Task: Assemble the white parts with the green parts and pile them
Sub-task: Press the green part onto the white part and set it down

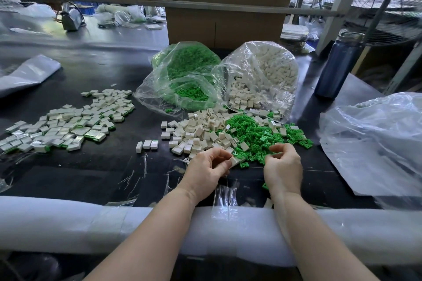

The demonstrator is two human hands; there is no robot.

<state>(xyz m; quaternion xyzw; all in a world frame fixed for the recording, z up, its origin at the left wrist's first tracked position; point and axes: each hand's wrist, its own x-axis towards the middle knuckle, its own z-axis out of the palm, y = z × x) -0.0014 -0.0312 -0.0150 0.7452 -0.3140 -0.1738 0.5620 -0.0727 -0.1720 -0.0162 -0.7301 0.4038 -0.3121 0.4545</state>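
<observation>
Joining one white part to one green part at the near edge of the table (pixel 91 173).

The left hand (pixel 206 170) pinches a white part (pixel 235 160); the right hand (pixel 283 166) curls into the loose green parts (pixel 255 137), contents unclear. Next, probably: seat a green piece, then add it to the finished pile (pixel 66 123) far left of the hands. Loose white parts (pixel 196 130) lie just ahead, the supply bags (pixel 228 80) beyond them.

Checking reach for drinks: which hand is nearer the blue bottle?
Right. The right hand rests at the green parts, below and left of the blue bottle; the left hand, pinching a white part, lies further left.
</observation>
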